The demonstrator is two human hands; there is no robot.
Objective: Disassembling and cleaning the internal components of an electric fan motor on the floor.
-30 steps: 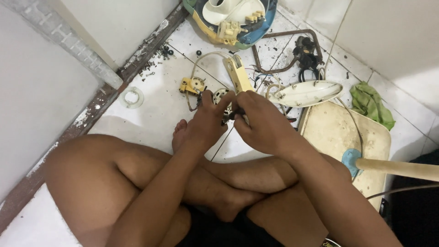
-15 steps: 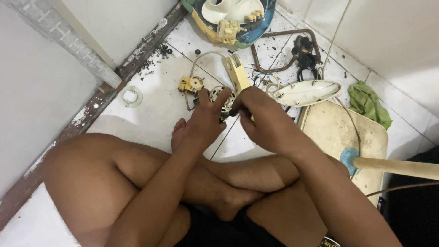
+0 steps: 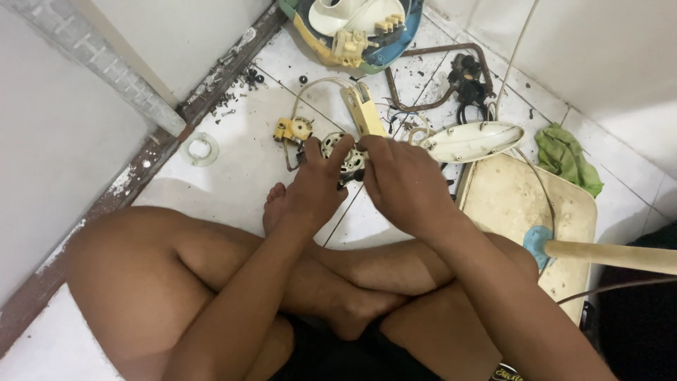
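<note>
Two hands gripping round metal motor (image 3: 344,156), left hand (image 3: 317,187), right hand (image 3: 403,185), glossy tiles (image 3: 240,169)

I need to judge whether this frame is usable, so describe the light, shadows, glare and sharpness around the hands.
Head view: soft, even light; no hard glare on the white tiled floor; a faint shadow lies under the legs; the left hand and right hand are fairly sharp, with slight softness at the fingers; the round motor part between them is partly hidden; the green cloth reads clearly.
</note>
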